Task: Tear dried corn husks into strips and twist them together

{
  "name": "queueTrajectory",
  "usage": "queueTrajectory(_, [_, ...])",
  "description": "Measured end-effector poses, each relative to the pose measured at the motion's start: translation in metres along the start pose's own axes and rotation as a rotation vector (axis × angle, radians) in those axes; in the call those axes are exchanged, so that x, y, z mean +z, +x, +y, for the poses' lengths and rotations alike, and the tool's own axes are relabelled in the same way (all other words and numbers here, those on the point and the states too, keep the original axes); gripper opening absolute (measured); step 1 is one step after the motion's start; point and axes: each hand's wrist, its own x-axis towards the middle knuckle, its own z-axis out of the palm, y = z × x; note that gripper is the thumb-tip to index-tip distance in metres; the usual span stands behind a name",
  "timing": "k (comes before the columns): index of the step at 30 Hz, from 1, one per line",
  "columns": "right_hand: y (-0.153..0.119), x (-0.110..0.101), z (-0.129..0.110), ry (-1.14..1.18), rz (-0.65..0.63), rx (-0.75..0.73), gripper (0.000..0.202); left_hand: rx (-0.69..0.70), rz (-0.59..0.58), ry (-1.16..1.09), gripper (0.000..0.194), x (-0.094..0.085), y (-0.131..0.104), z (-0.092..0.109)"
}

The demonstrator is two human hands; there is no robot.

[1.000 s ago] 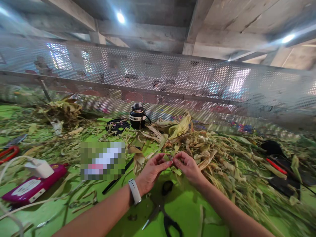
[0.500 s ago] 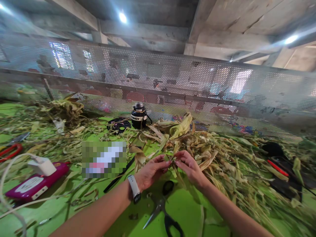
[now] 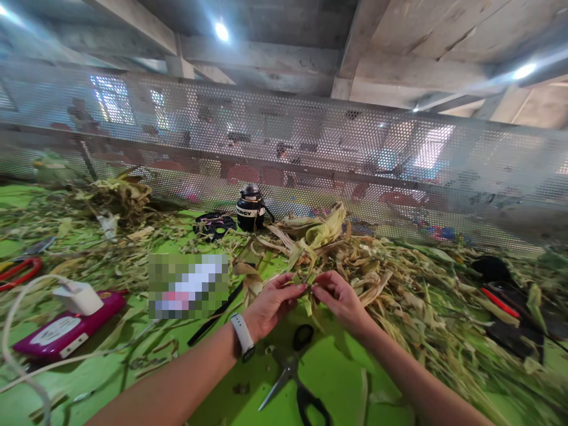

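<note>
My left hand (image 3: 276,303), with a white-strapped watch (image 3: 242,336) at the wrist, pinches a small piece of dry husk (image 3: 309,305) between thumb and fingers. From the other side my right hand (image 3: 338,297) pinches the same husk piece, the fingertips of both hands nearly touching. Strips of the husk hang below the fingers. Just under the hands, black-handled scissors (image 3: 290,373) lie partly open on the green tabletop (image 3: 350,384). Behind the hands rises a heap of dry husks (image 3: 328,231).
A black jar (image 3: 251,208) stands by the perforated metal screen (image 3: 275,130). On the left lie a magenta device (image 3: 71,331) with a white plug and cable, and red-handled scissors (image 3: 26,273). Husk strips cover the right side, near a black object (image 3: 490,269).
The husk piece between my fingertips has turned, and its greenish strips now show more above and below them. Both hands have barely moved.
</note>
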Motion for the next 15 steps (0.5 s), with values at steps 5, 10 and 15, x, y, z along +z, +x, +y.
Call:
queueTrajectory(5, [0.0004, -0.0027, 0.0048, -0.313, 0.069, -0.181, 0.018, -0.020, -0.031, 0.026, 0.028, -0.0019, 0.0011, 0.0034])
queueTrajectory(10, [-0.0012, -0.0038, 0.0055, -0.576, 0.128, -0.402, 0.014, -0.044, -0.041, 0.029, 0.026, -0.0040, 0.0015, 0.0054])
queueTrajectory(15, [-0.0029, -0.0058, 0.0032, -0.864, 0.103, -0.608, 0.018, -0.035, -0.040, 0.091, 0.028, -0.0054, 0.0014, 0.0075])
